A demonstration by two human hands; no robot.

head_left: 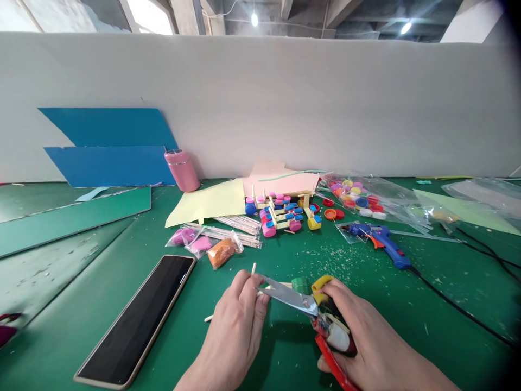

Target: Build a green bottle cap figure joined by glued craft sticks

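Our left hand [236,323] pinches a stick [254,268], our right hand [364,328] grips scissors [291,296]; phone [140,315], wrapped packets [222,253] and glue gun [386,245] surround us.

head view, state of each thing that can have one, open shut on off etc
Scissors, blades parted, in the right hand
Thin stick, gripped by the left hand
Phone, flat, screen dark
Glue gun, on its side, power can't be told
Pink tumbler, upright
Orange lump, wrapped in clear plastic
Ceiling bulb, lit
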